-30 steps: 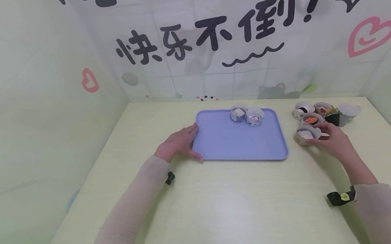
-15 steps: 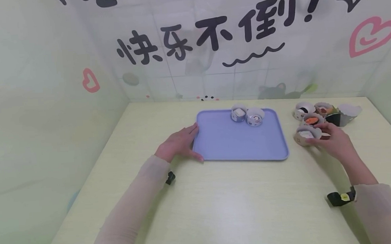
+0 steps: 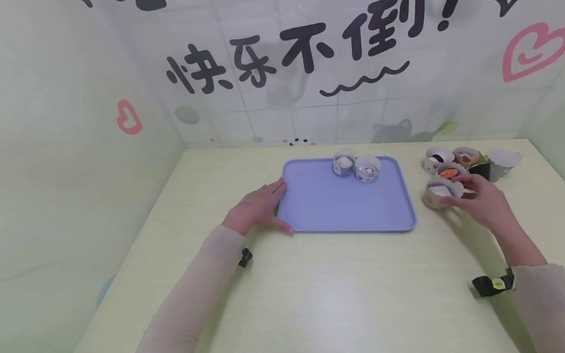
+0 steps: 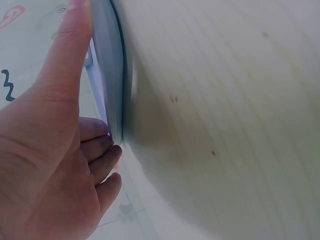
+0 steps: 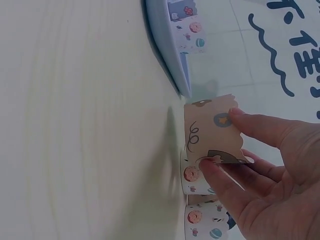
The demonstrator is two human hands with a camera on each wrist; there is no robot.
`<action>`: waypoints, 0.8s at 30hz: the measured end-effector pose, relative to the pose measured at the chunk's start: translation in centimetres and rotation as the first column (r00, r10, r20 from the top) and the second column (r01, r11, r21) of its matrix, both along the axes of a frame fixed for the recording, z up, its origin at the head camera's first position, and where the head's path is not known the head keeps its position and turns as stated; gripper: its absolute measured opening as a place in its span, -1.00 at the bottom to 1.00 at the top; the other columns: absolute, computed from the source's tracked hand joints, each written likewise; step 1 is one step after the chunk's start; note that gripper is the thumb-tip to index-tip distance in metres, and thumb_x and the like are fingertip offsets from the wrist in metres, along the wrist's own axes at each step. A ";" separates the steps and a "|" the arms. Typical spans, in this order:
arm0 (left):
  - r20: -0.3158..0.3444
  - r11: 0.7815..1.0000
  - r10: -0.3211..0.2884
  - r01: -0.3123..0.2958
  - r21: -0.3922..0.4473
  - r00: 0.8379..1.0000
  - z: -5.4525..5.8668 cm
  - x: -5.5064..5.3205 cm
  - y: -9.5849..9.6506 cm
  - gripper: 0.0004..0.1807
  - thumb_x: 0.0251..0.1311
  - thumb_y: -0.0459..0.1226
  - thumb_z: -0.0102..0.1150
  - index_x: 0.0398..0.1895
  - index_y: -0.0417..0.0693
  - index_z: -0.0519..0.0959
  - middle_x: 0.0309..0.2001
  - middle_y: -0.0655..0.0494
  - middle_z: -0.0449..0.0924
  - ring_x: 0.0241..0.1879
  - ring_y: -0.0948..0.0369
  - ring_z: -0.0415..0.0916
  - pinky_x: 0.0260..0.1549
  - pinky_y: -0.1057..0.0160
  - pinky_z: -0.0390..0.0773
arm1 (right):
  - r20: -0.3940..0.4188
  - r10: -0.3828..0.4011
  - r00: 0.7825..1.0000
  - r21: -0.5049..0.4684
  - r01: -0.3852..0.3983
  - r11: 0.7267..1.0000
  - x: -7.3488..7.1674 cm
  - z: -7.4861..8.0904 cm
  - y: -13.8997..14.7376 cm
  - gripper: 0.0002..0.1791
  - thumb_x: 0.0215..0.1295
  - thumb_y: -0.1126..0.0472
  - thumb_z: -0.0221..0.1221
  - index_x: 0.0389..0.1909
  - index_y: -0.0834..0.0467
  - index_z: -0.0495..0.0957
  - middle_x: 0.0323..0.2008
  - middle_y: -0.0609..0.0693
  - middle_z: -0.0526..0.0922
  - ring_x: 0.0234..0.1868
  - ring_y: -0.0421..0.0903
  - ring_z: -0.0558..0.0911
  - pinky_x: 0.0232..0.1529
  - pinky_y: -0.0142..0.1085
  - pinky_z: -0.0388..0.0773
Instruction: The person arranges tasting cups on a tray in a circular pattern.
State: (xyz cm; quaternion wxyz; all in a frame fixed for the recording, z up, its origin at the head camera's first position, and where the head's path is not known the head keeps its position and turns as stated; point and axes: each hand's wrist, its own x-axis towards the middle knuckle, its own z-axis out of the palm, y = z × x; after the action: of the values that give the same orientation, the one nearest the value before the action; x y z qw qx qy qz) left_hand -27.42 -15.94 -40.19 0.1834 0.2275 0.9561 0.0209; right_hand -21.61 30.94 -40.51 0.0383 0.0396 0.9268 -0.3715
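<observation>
With its thumb and fingers, my right hand (image 3: pixel 490 201) pinches a beige paper baking cup (image 3: pixel 431 197) that has a white food-like piece inside. In the right wrist view the cup (image 5: pixel 207 132) stands upright, thumb and fingertips at its side and scalloped rim. My left hand (image 3: pixel 260 206) rests against the left side of a blue rectangular tray (image 3: pixel 348 215), with the thumb at its near corner. The left wrist view shows the fingers laid along the tray's edge (image 4: pixel 111 75). Two small paper cups, one (image 3: pixel 344 168) beside the other (image 3: pixel 367 172), stand near the tray's far rim.
Beyond the right hand several more paper cups cluster: one with a white-and-black piece (image 3: pixel 438 159), one with an orange piece (image 3: pixel 449 171), and a pale taller one (image 3: pixel 504 162). A printed curtain (image 3: pixel 278 109) hangs behind the pale wooden table (image 3: pixel 319 298).
My right hand has shifted very slightly upward at the beige cup, its fingers drawn a little closer on it. My left hand and the tray have stayed put.
</observation>
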 end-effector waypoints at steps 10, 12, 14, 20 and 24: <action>0.010 1.000 0.006 -0.006 -0.004 1.000 0.0 0.1 0.1 0.46 -0.18 0.39 0.38 0.61 -0.14 -0.20 0.64 -0.02 -0.30 0.60 -0.03 -0.14 0.55 0.02 0.07 | -0.060 0.033 0.998 -0.008 -0.033 0.999 0.0 0.7 -0.9 -0.23 0.32 0.00 0.29 0.29 0.46 0.23 0.28 0.54 0.35 0.22 0.48 0.45 -0.11 -0.35 0.62; 0.016 1.000 0.014 -0.014 0.002 1.000 0.1 0.1 0.1 0.46 -0.18 0.38 0.39 0.61 -0.13 -0.21 0.64 -0.01 -0.30 0.60 -0.03 -0.15 0.55 0.02 0.07 | -0.092 0.045 0.995 -0.013 -0.046 0.999 -0.1 0.7 -1.2 -0.30 0.31 0.04 0.31 0.25 0.42 0.30 0.26 0.50 0.41 0.19 0.43 0.50 -0.25 -0.62 0.47; 0.019 1.000 0.015 -0.015 0.006 1.000 0.0 0.1 0.1 0.46 -0.18 0.38 0.39 0.61 -0.13 -0.21 0.64 -0.01 -0.31 0.60 -0.03 -0.15 0.56 0.01 0.07 | -0.129 0.056 0.990 -0.025 -0.059 0.998 -0.3 0.7 -1.5 -0.38 0.29 0.09 0.33 0.21 0.38 0.37 0.23 0.44 0.45 0.02 0.07 0.68 -0.31 -0.75 0.36; 0.012 1.000 0.008 -0.008 0.022 1.000 -0.3 -0.1 -0.1 0.47 -0.20 0.38 0.40 0.61 -0.15 -0.19 0.64 -0.02 -0.30 0.60 -0.03 -0.14 0.55 0.02 0.07 | -0.183 0.082 0.980 -0.061 -0.095 0.994 -0.8 0.7 -2.4 -0.42 0.25 0.20 0.35 0.18 0.40 0.40 0.19 0.39 0.48 -0.25 -0.67 0.42 -0.28 -0.82 0.37; 0.008 1.000 0.003 -0.003 0.031 1.000 -0.4 -0.2 -0.1 0.48 -0.21 0.37 0.42 0.61 -0.16 -0.19 0.64 -0.03 -0.29 0.60 -0.04 -0.12 0.55 0.02 0.09 | -0.206 0.098 0.974 -0.065 -0.114 0.991 -1.0 0.9 -3.0 -0.41 0.23 0.24 0.36 0.19 0.45 0.40 0.14 0.42 0.49 -0.23 -0.63 0.44 -0.26 -0.85 0.36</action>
State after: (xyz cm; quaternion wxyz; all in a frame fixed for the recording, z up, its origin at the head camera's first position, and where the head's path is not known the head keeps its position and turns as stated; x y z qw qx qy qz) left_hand -27.61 -16.00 -40.56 0.1835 0.2290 0.9553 0.0370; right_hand -22.66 27.89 -39.59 -0.0348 -0.0495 0.9117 -0.4063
